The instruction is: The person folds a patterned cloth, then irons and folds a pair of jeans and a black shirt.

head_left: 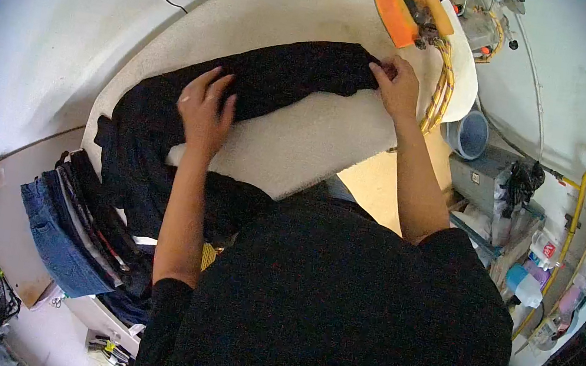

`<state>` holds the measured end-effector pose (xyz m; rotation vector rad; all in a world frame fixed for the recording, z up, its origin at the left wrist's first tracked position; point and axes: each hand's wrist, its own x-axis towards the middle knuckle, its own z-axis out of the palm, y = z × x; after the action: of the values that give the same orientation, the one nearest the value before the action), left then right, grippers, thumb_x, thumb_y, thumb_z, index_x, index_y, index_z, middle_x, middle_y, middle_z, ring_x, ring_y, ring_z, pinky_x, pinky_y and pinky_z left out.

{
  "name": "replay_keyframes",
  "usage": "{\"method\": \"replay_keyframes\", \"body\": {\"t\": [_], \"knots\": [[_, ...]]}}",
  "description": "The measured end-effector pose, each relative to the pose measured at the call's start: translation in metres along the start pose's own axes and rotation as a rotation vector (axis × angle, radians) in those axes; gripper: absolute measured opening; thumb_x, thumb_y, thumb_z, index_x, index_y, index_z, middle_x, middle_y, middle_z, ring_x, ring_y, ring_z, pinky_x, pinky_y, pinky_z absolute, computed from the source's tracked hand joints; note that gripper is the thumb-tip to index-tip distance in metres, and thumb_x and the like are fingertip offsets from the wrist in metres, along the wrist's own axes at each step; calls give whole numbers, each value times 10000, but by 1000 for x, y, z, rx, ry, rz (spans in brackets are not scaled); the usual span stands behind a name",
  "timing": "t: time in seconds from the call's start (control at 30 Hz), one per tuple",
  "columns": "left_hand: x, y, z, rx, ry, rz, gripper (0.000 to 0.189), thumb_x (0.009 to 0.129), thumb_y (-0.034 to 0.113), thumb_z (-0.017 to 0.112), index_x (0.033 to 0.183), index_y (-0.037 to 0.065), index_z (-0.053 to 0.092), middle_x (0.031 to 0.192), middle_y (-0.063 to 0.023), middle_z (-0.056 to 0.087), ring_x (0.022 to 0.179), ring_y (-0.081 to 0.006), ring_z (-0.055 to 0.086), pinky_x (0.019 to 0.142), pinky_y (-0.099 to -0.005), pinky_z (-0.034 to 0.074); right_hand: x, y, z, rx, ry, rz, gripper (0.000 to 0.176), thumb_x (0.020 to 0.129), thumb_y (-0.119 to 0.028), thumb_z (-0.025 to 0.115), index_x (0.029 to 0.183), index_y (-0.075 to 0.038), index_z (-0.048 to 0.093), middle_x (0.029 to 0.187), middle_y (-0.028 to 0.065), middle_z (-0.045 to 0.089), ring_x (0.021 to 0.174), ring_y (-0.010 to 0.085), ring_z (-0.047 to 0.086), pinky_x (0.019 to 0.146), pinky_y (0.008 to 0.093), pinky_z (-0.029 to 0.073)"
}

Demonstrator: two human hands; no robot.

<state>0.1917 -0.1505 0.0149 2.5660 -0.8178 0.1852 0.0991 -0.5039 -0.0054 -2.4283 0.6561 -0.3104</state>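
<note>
A black garment (294, 71) lies on a pale padded ironing board (292, 138). One long part of it stretches to the right, and the rest bunches at the left and hangs toward my body. My left hand (206, 107) rests on or just over the black cloth, fingers spread, with nothing gripped. At the far right end of the cloth, my right hand (395, 83) pinches its edge between thumb and fingers. An orange iron (396, 10) lies at the board's top right, above my right hand, with a yellow-brown cord (442, 84) running down from it.
Folded jeans (61, 236) and dark clothes are stacked at the lower left. A grey bucket (468, 135) and a grey metal box (480, 175) stand right of the board. Bottles (524, 284) line a shelf farther right. A yellow pipe (578, 208) runs along the wall.
</note>
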Motion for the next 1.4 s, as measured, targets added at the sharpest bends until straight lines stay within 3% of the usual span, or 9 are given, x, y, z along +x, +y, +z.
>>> {"method": "replay_keyframes", "body": {"t": [0.2,0.43,0.6,0.83,1.03,1.1,1.23,1.3,1.4], "knots": [[42,53,60,-57,-105,249,451,829,222,692,1265,169,588,1343,-54,543,1253,-286,486,1054,-451,338,8,-1,-5,523,-4,129,241,843,-229,744,848,-33,603,741,35,588,679,111,552,651,256,455],[61,103,81,-152,-217,303,675,843,350,678,1445,213,405,1477,-35,408,1366,-246,370,1136,-469,252,8,-7,-8,677,-29,176,229,890,-191,698,831,-66,515,693,-43,472,633,60,426,584,233,374],[65,125,93,-143,-287,325,755,846,393,673,1499,250,321,1566,-98,269,1425,-318,287,1150,-500,229,14,4,1,797,-77,91,237,937,-234,637,845,-89,474,736,-37,419,686,66,398,616,250,357],[60,131,96,36,-406,352,684,882,489,591,1494,396,300,1596,-156,159,1467,-351,172,1166,-523,148,8,11,1,664,-106,182,191,917,-211,646,963,-62,536,861,23,581,821,120,547,754,286,457],[58,133,97,76,-399,397,605,892,500,568,1456,458,352,1595,-192,121,1472,-385,122,1165,-538,121,-3,25,-6,523,-199,74,437,843,-201,730,1198,-63,514,1070,92,633,928,185,626,780,330,515],[57,132,98,83,-394,404,595,893,503,563,1451,460,361,1595,-193,119,1470,-387,125,1165,-537,122,-3,23,-7,485,-42,44,476,829,-191,737,1237,-70,523,1051,111,637,907,201,640,801,333,517],[57,134,97,100,-390,407,582,894,510,555,1445,461,372,1596,-192,111,1466,-394,135,1163,-543,124,10,11,-8,366,-82,96,358,803,-181,739,1135,-94,636,1026,129,676,901,225,673,781,357,531],[57,134,99,76,-386,396,598,891,505,563,1452,454,362,1596,-190,115,1463,-399,142,1162,-550,125,22,19,3,104,-15,-85,246,808,-197,726,1034,-102,703,966,122,687,839,246,674,772,359,527],[59,129,99,26,-376,376,638,883,497,581,1469,429,339,1593,-190,123,1457,-408,156,1161,-563,126,37,25,2,324,7,-16,194,804,-222,717,948,-92,724,920,127,694,825,287,674,790,366,520]]}}
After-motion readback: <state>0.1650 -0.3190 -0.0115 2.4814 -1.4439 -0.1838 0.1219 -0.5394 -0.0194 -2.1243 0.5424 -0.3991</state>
